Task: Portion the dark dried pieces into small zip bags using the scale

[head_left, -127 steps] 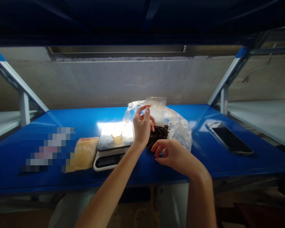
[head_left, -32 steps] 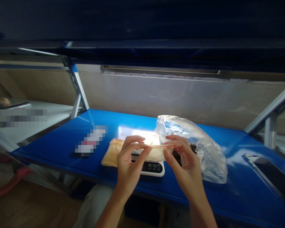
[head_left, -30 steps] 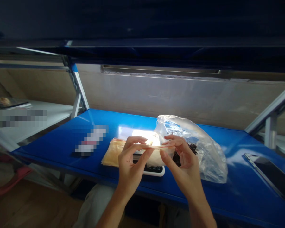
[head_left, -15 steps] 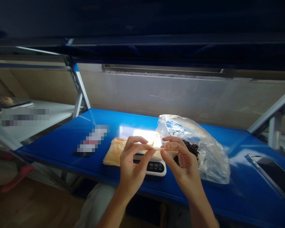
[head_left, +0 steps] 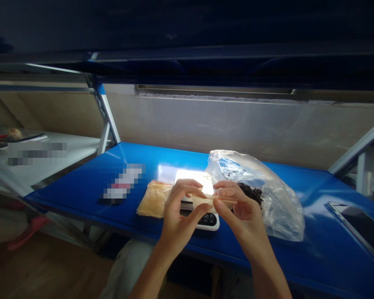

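In front of me, both hands pinch a thin, pale-yellow bag (head_left: 201, 201) by its upper edge, above a white digital kitchen scale (head_left: 215, 226). My left hand (head_left: 182, 211) has its thumb and fingers closed on the bag's left side. My right hand (head_left: 243, 207) pinches the edge at the right, with the fingertips of both hands nearly touching. The bag partly covers the scale's platform and display. Left of the scale lies a stack of similar yellowish thin bags (head_left: 154, 200). To the right, dark dried pieces (head_left: 252, 192) sit in a clear plastic bag (head_left: 285, 216), partly behind my right hand.
A blurred-out item (head_left: 123, 185) lies on the blue table (head_left: 81, 187) at left. A dark-screened phone (head_left: 358, 224) rests near the right edge. A dark shelf (head_left: 187, 41) overhangs the table, with metal legs (head_left: 110, 124) at its sides.
My left fingers have slid right along the bag's edge, toward my right hand. More of the bag shows hanging below the fingers. The view has shifted slightly.
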### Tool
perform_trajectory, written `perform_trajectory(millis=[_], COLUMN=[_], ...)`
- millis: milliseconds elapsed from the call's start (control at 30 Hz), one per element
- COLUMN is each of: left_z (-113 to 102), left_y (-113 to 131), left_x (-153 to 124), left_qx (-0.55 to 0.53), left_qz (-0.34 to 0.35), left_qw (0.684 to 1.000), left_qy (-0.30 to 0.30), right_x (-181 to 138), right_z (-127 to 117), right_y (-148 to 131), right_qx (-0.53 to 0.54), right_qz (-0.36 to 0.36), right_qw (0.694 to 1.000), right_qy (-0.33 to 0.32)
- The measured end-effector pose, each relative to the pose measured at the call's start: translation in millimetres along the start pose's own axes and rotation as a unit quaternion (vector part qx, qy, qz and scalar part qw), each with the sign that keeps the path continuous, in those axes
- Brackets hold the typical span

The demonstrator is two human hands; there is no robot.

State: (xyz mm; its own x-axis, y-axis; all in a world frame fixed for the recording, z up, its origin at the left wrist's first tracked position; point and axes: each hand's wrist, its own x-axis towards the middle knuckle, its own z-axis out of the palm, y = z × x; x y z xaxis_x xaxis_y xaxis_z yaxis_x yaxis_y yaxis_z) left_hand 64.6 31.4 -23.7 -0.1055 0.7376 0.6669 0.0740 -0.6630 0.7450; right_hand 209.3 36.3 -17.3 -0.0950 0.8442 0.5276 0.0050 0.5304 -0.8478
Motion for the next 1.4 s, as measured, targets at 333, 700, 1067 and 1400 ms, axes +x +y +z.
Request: perform_trajectory(millis=[333,700,1067,1400], left_z=[-7,-5,-8,-11], left_y=[-2,8,4,4], left_x=[4,1,3,6], left_qx=[-0.026,0.074,0.129,0.096], left_qz=[-0.029,0.023,0.061,0.052], left_qw=[0.999,0.997,0.989,0.994], left_qy=[0.014,0.005,0.049,0.023], right_x=[0,-1,-2,-2], right_z=[-1,2,8,8], right_y=[-2,-2,-5,-2], right_qx=[0.001,0.013,-0.043,-0.004], right_qz=[0.017,0.016,0.016,0.015], right_qw=[0.999,0.999,0.998,1.0], right_qy=[-0.028,0.025,0.043,0.018])
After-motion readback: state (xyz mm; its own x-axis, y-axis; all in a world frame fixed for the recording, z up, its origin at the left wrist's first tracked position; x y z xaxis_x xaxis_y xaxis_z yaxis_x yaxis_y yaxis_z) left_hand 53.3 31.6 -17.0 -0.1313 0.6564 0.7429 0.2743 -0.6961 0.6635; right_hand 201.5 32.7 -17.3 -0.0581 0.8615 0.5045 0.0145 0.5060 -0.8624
